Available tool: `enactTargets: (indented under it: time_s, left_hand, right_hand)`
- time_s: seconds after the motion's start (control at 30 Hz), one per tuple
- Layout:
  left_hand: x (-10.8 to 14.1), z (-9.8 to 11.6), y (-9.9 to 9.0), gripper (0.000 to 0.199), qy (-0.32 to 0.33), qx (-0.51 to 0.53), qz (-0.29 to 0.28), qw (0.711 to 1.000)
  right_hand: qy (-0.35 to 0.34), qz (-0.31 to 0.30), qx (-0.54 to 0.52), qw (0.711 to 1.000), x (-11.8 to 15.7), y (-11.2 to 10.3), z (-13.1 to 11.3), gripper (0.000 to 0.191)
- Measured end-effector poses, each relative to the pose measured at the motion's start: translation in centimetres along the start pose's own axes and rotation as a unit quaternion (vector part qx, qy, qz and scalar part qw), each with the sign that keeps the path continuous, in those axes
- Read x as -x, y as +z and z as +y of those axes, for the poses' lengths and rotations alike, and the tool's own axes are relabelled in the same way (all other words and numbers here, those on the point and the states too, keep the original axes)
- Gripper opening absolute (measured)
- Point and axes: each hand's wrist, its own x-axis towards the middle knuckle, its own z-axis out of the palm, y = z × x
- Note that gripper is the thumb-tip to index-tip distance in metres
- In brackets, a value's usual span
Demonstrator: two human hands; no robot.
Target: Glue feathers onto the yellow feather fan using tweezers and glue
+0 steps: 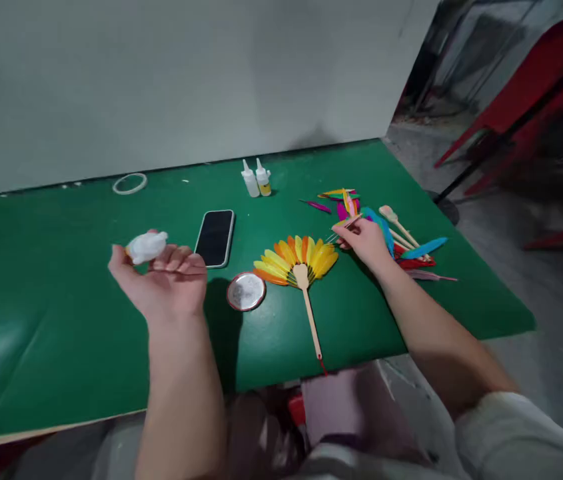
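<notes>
My left hand [174,283] is raised palm up over the left of the table, its thumb and fingers around a crumpled white wad [147,247], perhaps tissue or cotton. Metal tweezers [337,233] are pinched in my right hand [365,241], their tips close to the right edge of a feather fan [301,257]. Yellow and orange feathers spread from the fan's pale wooden handle [310,317], which has a red cord at its end. Left of the fan lies a round, shallow lid [246,291] with a red rim.
Loose coloured feathers [426,248] and wooden fan handles [398,223] lie right of my right hand. Two small glue bottles [256,180] stand at the back. A phone [215,238] and a white ring [130,183] are on the green table [86,347]. A wall [186,80] borders it.
</notes>
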Motion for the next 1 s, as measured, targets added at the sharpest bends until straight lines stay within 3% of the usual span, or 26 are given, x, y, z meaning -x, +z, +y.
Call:
enactTargets:
  time_s: [0.3, 0.67, 0.8, 0.93, 1.0]
  left_hand:
    - [0.4, 0.2, -0.2, 0.039, -0.009, 0.021, 0.002, 1.0]
    - [0.4, 0.8, 0.4, 0.038, -0.006, 0.05, 0.008, 0.999]
    - [0.5, 1.9, 0.1, 0.038, -0.001, 0.069, -0.006, 0.998]
    - [2.1, 3.8, 0.9, 0.046, 0.022, 0.095, -0.049, 0.994]
    - [3.5, 4.7, 1.4, 0.047, 0.039, 0.119, -0.074, 0.989]
  right_hand:
    - [-0.039, 0.108, -0.055, 0.992, 0.0, -0.7, -0.5, 0.029]
    - [-0.079, 0.108, -0.076, 0.988, 0.3, -0.3, -0.4, 0.024]
    - [-0.081, 0.124, -0.103, 0.984, 0.5, -0.3, -0.3, 0.025]
    - [-0.096, 0.143, -0.176, 0.969, 1.6, 0.8, -2.7, 0.025]
    - [-0.123, 0.111, -0.193, 0.967, 2.4, 2.2, -4.6, 0.025]
